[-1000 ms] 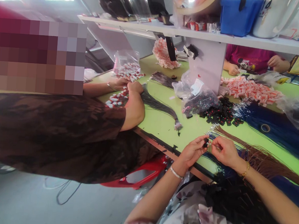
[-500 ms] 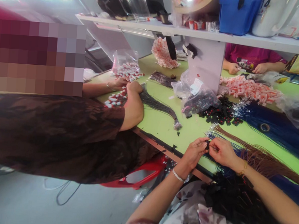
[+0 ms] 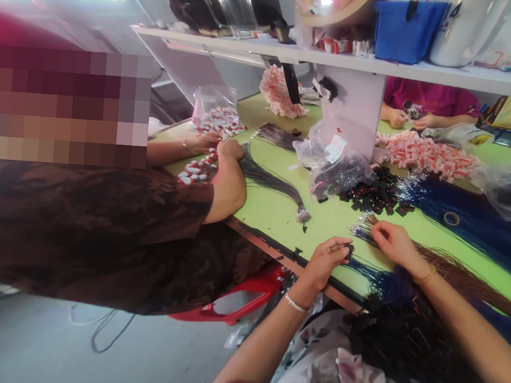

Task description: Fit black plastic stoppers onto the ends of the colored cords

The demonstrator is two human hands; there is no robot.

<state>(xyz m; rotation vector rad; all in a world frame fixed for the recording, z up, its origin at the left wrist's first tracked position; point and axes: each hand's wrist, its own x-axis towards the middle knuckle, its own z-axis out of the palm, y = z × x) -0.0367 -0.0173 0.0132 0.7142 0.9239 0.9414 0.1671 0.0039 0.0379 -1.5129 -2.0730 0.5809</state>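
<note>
- No text can be read with certainty in this view.
- The yellow packet (image 3: 509, 112) at the far right, under the shelf (image 3: 378, 65), has red characters on it, but they are too small and cut off to read.
- The pink shirt (image 3: 428, 98) of the person behind the bench (image 3: 280, 216) carries a cartoon mouse print and no words that I can make out.
- The white container (image 3: 459, 25) on the shelf shows dark printed marks near its top edge; they are not legible.
- The white paper label (image 3: 336, 147) inside the clear plastic bag (image 3: 340, 168) is blurred, so its print cannot be told.
</note>
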